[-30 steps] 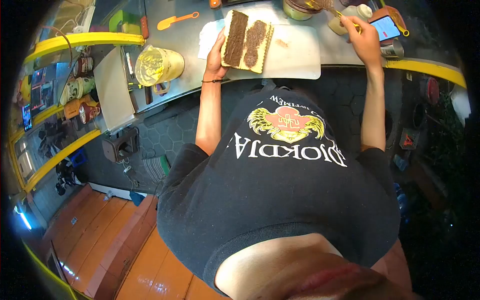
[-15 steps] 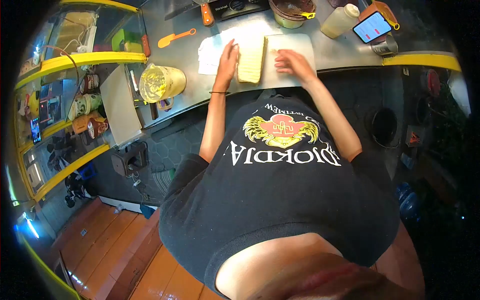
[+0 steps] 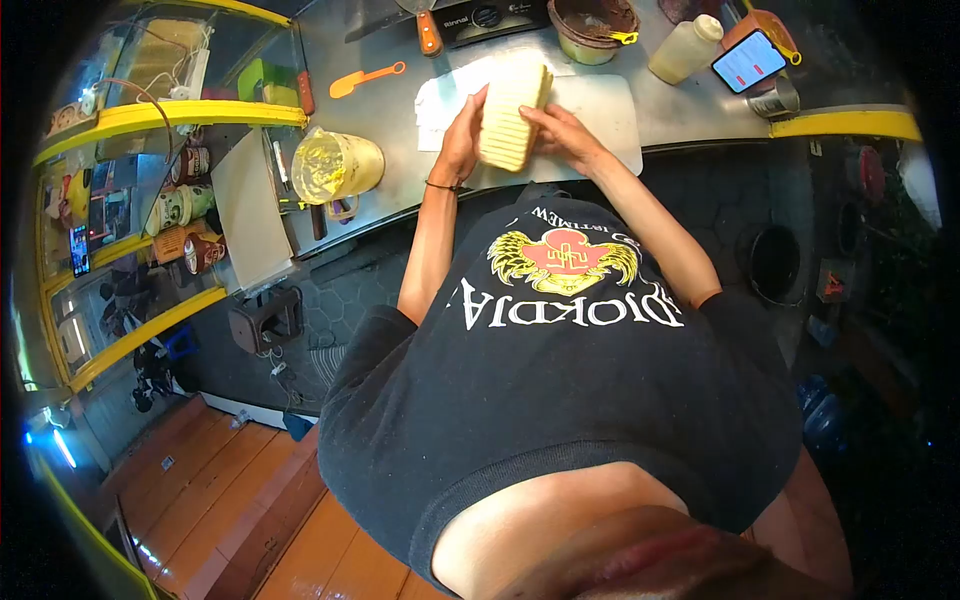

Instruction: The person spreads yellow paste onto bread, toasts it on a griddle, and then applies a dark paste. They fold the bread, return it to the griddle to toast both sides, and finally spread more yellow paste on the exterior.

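A pale yellow loaf of bread [image 3: 512,115], with ridged lines across its face, is held between my two hands and tilted over the counter. My left hand [image 3: 463,138] presses along its left side. On the other side, the fingers of my right hand [image 3: 568,138] close on its right edge; some fingertips are hidden behind the loaf. Beneath it lie a white sheet [image 3: 430,112] and a whitish board [image 3: 605,115]. To the left stands a clear jug [image 3: 365,172] smeared inside with yellow spread.
An orange spatula [image 3: 365,78] lies on the metal counter [image 3: 400,190]. At the back are a wooden-handled scraper [image 3: 429,35], a black stove [image 3: 490,18] and a tub with brown contents [image 3: 590,45]. A squeeze bottle [image 3: 685,50], a phone [image 3: 750,62] and a can [image 3: 775,100] stand right.
The loaf has been lifted off the surface and tilted. My right hand has moved left from beside it and taken hold, and my left hand now grips its side.
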Demonstrator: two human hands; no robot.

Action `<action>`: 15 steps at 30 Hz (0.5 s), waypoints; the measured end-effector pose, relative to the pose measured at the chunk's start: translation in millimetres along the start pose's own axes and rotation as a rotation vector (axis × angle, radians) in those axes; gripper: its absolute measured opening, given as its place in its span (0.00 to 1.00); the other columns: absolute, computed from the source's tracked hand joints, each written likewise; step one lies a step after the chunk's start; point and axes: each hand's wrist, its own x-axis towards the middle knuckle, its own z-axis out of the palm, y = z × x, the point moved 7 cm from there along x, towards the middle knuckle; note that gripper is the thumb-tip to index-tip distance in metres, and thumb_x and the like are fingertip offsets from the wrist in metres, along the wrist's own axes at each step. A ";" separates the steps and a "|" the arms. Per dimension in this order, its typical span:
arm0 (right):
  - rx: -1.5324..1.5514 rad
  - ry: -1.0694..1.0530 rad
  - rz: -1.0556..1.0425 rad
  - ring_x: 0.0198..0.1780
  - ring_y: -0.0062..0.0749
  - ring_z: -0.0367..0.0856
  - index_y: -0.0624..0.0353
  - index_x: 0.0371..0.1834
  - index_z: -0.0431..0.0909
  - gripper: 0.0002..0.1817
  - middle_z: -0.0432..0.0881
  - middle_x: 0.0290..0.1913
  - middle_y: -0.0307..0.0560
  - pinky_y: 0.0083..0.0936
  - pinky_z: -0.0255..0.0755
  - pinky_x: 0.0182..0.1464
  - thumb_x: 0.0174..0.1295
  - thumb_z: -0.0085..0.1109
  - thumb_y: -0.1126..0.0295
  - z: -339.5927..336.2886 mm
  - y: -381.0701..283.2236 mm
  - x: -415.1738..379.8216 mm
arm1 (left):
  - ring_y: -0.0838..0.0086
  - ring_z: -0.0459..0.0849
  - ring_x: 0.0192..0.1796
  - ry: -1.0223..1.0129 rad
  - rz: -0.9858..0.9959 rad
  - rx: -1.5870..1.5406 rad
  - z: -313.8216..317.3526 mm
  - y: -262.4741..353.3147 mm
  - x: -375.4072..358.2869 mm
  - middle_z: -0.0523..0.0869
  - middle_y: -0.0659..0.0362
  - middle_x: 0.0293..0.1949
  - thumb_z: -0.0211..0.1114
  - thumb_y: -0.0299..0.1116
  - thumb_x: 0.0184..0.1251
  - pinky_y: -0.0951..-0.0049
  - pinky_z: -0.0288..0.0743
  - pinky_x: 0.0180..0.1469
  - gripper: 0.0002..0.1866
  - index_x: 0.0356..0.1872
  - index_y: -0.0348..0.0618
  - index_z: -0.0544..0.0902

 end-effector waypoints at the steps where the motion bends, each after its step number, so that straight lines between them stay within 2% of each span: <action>1: -0.087 0.065 -0.051 0.59 0.30 0.77 0.60 0.64 0.68 0.34 0.80 0.56 0.47 0.39 0.72 0.59 0.60 0.68 0.52 -11.6 -3.0 6.2 | 0.64 0.69 0.70 0.005 0.001 -0.001 -0.4 5.3 -1.3 0.69 0.46 0.69 0.40 0.55 0.79 0.66 0.60 0.72 0.35 0.73 0.35 0.58; 3: -0.242 -0.046 -0.440 0.61 0.28 0.75 0.63 0.65 0.65 0.37 0.77 0.59 0.49 0.46 0.69 0.63 0.58 0.72 0.58 -17.4 -28.5 12.3 | 0.57 0.63 0.74 -0.097 0.044 -0.291 6.2 30.8 -4.0 0.64 0.42 0.72 0.34 0.62 0.77 0.60 0.54 0.75 0.39 0.74 0.37 0.57; 4: -0.315 0.000 -0.523 0.68 0.35 0.69 0.59 0.68 0.63 0.39 0.72 0.66 0.50 0.53 0.60 0.69 0.53 0.73 0.67 -16.1 -43.6 -1.8 | 0.53 0.62 0.74 -0.043 0.056 -0.391 -5.4 36.7 -3.1 0.62 0.38 0.72 0.32 0.63 0.77 0.56 0.54 0.76 0.40 0.74 0.38 0.57; 5: -0.319 -0.013 -0.518 0.68 0.35 0.69 0.59 0.68 0.63 0.39 0.72 0.66 0.50 0.53 0.60 0.69 0.53 0.73 0.67 -15.2 -52.1 -11.5 | 0.53 0.62 0.74 -0.031 0.064 -0.394 -14.7 37.3 -1.7 0.62 0.38 0.72 0.32 0.63 0.77 0.56 0.54 0.76 0.40 0.74 0.38 0.57; 7: -1.207 0.219 -0.987 0.75 0.44 0.58 0.52 0.70 0.63 0.42 0.65 0.72 0.47 0.55 0.49 0.74 0.49 0.73 0.71 -4.4 -80.7 -46.6 | 0.54 0.61 0.74 -0.004 0.190 -0.583 -36.6 40.9 -0.7 0.59 0.38 0.73 0.33 0.62 0.77 0.57 0.57 0.74 0.39 0.75 0.38 0.56; 8: -1.395 0.178 -0.952 0.78 0.48 0.50 0.45 0.72 0.61 0.45 0.58 0.76 0.43 0.56 0.44 0.76 0.47 0.71 0.72 -8.0 -70.4 -46.1 | 0.56 0.65 0.73 0.032 0.185 -0.561 -50.3 32.6 2.5 0.64 0.39 0.71 0.37 0.59 0.78 0.58 0.61 0.72 0.37 0.73 0.38 0.59; 9: -1.392 0.176 -0.953 0.78 0.48 0.50 0.45 0.72 0.61 0.45 0.58 0.76 0.43 0.56 0.44 0.76 0.47 0.71 0.72 -14.8 -64.0 -48.5 | 0.56 0.65 0.73 0.035 0.186 -0.559 -60.3 24.2 7.3 0.64 0.39 0.71 0.37 0.59 0.78 0.58 0.61 0.72 0.37 0.73 0.38 0.59; 11: -1.628 0.036 -0.806 0.78 0.47 0.50 0.43 0.74 0.59 0.45 0.55 0.78 0.43 0.57 0.45 0.75 0.51 0.68 0.73 -20.1 -40.6 -48.1 | 0.56 0.72 0.67 0.216 0.065 0.377 -79.5 0.0 17.6 0.71 0.43 0.68 0.43 0.55 0.78 0.57 0.66 0.67 0.33 0.69 0.37 0.68; 12: -1.621 0.052 -0.807 0.78 0.48 0.51 0.43 0.74 0.61 0.41 0.57 0.77 0.44 0.56 0.45 0.75 0.54 0.65 0.73 -25.5 -37.7 -49.0 | 0.57 0.77 0.61 0.246 0.074 0.529 -83.0 -7.4 21.8 0.77 0.46 0.64 0.56 0.46 0.73 0.61 0.70 0.62 0.25 0.63 0.38 0.76; 13: -1.624 0.050 -0.809 0.78 0.48 0.51 0.43 0.74 0.61 0.41 0.57 0.77 0.44 0.56 0.45 0.75 0.54 0.65 0.73 -25.8 -40.0 -48.3 | 0.57 0.77 0.61 0.248 0.078 0.527 -79.6 -5.3 23.1 0.77 0.46 0.64 0.56 0.46 0.73 0.61 0.70 0.62 0.25 0.63 0.38 0.76; 15: -1.536 0.091 -0.829 0.77 0.48 0.54 0.46 0.70 0.67 0.33 0.63 0.74 0.47 0.54 0.46 0.75 0.59 0.63 0.69 -29.3 -48.0 -48.6 | 0.56 0.80 0.54 0.203 0.465 1.273 -51.3 19.2 18.2 0.82 0.47 0.56 0.66 0.40 0.64 0.64 0.72 0.60 0.24 0.59 0.42 0.80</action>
